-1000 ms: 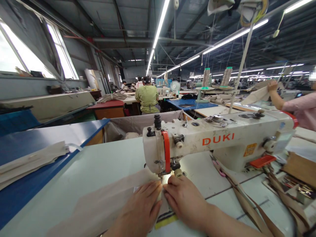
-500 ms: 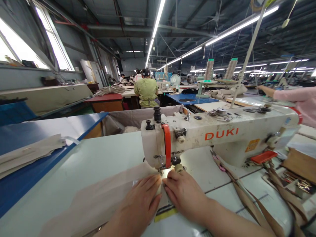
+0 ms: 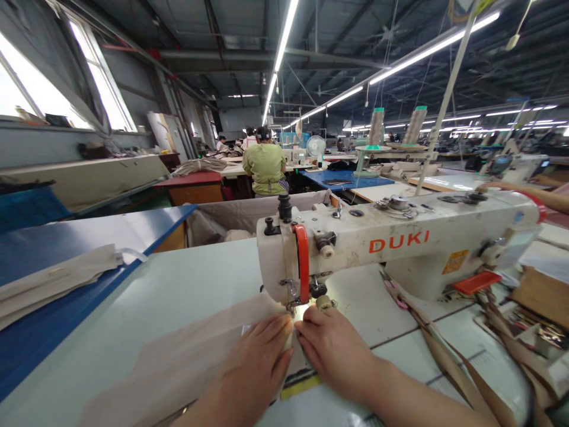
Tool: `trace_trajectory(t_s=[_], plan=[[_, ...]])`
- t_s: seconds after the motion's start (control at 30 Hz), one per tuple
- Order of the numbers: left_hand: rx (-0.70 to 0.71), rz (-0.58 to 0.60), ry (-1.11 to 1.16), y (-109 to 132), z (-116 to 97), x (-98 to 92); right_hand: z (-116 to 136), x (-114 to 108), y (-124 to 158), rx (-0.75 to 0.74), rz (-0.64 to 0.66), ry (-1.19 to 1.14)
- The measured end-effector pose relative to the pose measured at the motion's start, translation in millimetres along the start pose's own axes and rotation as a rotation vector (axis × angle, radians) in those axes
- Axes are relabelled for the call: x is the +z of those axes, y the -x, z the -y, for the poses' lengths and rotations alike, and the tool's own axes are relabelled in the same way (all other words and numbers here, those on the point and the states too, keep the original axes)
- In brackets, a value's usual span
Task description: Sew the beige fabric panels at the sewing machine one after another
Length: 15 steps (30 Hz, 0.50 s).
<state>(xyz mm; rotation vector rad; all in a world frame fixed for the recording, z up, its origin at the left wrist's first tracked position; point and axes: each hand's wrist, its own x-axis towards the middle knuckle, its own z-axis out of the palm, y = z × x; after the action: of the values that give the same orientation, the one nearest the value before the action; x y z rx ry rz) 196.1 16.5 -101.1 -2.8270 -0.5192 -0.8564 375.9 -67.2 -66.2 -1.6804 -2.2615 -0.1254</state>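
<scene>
A pale beige fabric piece [image 3: 191,350] lies on the light green table, its far end under the needle area of a white sewing machine [image 3: 342,237]. My left hand [image 3: 258,356] rests on the fabric's right edge, fingers together and pointing at the presser foot. Just right of the needle, my right hand [image 3: 333,344] has its fingers curled, the fingertips close to the fabric edge. Whatever is between those fingertips is too small to make out. A lamp lights the spot between both hands.
Beige straps [image 3: 440,350] and pink-handled scissors [image 3: 398,295] lie right of the machine. Stacked fabric [image 3: 57,279] is on a blue table [image 3: 155,228] at left. Behind the machine stands a cloth-lined bin [image 3: 222,216]. A person in green [image 3: 265,166] sits farther back; another person's arm [image 3: 528,193] reaches in at right.
The fabric has shifted slightly toward the machine. Both my hands keep nearly the same pose. At right, the other person's pink sleeve has moved mostly out of view, and an arm is now lower behind the machine.
</scene>
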Motion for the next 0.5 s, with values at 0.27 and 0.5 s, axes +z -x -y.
trace_trajectory(t_s=[0.27,0.5], plan=[[0.026,-0.035,-0.055,-2.0,0.0,-3.6,1.9,4.3,-2.3,0.037,-0.003,-0.043],[0.012,-0.047,-0.058,-1.2,0.2,-1.2,1.8,5.7,-3.3,0.051,-0.012,-0.048]])
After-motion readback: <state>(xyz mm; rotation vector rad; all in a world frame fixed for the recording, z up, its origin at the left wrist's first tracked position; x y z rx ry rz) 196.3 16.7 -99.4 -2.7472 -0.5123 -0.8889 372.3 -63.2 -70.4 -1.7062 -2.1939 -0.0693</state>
